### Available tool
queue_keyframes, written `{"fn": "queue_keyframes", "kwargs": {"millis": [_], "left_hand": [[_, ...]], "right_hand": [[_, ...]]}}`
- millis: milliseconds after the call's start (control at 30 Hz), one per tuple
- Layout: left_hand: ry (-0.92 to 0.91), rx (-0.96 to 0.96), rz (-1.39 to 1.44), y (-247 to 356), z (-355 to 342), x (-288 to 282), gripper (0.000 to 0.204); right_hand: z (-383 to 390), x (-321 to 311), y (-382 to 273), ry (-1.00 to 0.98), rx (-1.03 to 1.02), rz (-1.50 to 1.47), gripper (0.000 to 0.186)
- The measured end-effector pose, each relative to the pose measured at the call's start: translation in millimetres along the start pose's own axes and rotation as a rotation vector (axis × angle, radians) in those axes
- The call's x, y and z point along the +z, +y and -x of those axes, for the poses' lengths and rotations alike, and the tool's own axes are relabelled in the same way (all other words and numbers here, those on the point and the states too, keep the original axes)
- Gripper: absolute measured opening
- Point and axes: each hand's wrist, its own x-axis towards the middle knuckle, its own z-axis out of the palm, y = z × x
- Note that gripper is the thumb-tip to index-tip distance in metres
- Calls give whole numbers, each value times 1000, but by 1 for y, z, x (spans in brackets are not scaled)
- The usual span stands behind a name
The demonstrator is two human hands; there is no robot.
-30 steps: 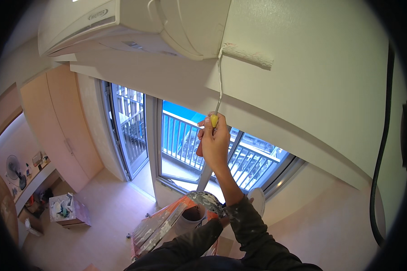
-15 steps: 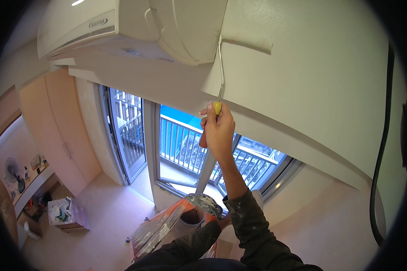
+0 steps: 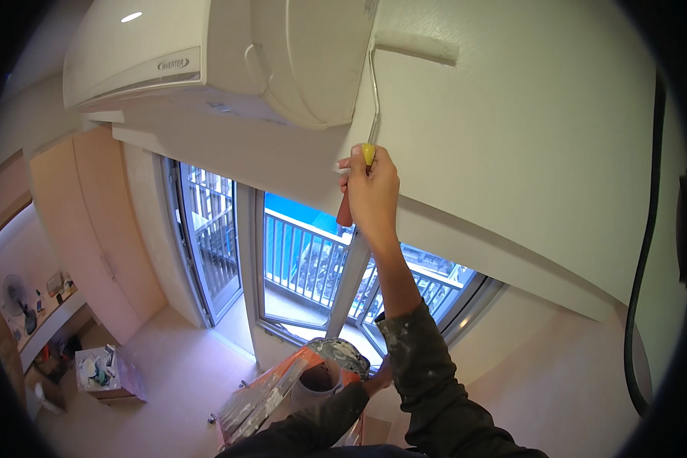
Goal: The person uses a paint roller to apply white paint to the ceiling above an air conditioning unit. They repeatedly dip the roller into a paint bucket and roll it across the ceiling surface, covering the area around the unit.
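My right hand is raised and closed around the red and yellow handle of a paint roller. The roller's thin wire frame runs upward, and its narrow pale sleeve lies against the white wall, just right of the air conditioner. Low in the picture, my left hand is beside the top of a paint-splattered orange ladder. My right sleeve partly covers that hand, and its fingers are hidden. A white bucket with a dark inside sits at the ladder, left of my left hand.
A black cable hangs down the right wall. Glass doors below lead to a railed balcony. At the left are a tall wardrobe, a desk with a fan, and a box with stained items on top.
My right hand and the paint roller have moved up the wall, alongside the air conditioner. The view has shifted slightly. My left hand stays by the ladder top.
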Motion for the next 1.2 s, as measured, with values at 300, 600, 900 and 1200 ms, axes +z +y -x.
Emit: {"fn": "queue_keyframes", "kwargs": {"millis": [300, 600, 900, 1200], "left_hand": [[24, 91, -39, -11, -10, -3, 53], [27, 110, -63, -8, -8, -7, 56], [67, 100, -141, -1, -12, -7, 76], [62, -18, -146, 11, -4, -2, 74]], "right_hand": [[-49, -5, -40, -26, -42, 66, 28], [-99, -11, -81, -71, -35, 9, 29], [-156, -6, -124, -96, -125, -59, 28], [-200, -5, -157, -127, -135, -67, 30]]}}
